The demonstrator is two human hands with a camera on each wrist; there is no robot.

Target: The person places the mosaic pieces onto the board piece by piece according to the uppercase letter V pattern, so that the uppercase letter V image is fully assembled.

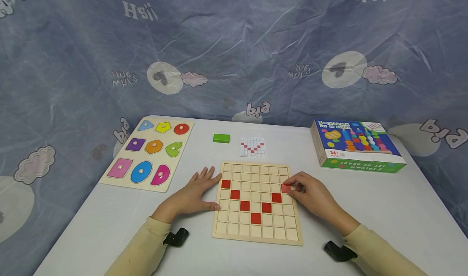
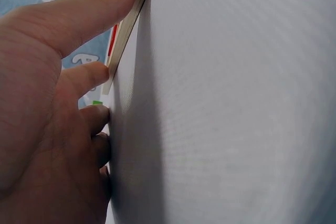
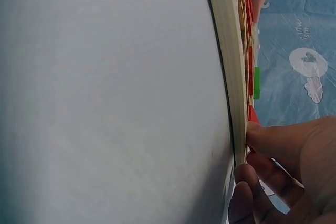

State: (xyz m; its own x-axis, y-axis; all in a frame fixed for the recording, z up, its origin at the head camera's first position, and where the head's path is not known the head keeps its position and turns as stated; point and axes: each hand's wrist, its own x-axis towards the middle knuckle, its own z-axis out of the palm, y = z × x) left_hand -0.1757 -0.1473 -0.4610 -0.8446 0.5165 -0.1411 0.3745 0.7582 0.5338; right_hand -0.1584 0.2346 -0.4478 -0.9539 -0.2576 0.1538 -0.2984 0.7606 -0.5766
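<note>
A wooden grid board [image 1: 257, 231] lies flat on the white table, with several red square tiles in its cells forming a V. My left hand [image 1: 193, 195] rests at the board's left edge, fingers spread, thumb and index finger touching the rim. At the right edge, my right hand [image 1: 313, 195] pinches a red square tile [image 1: 285, 188] between thumb and fingers, over the third row's last cell. That red tile [image 3: 253, 114] looks tilted in the right wrist view, partly hidden by the thumb. Behind the board lies a pattern card [image 1: 252, 147] showing a red V on a grid.
A green block [image 1: 221, 138] lies left of the card. To the left is a shape puzzle board [image 1: 172, 182] with knobbed pieces. A boxed bead set [image 1: 358, 144] stands at the back right, before a blue patterned cloth [image 1: 234, 44].
</note>
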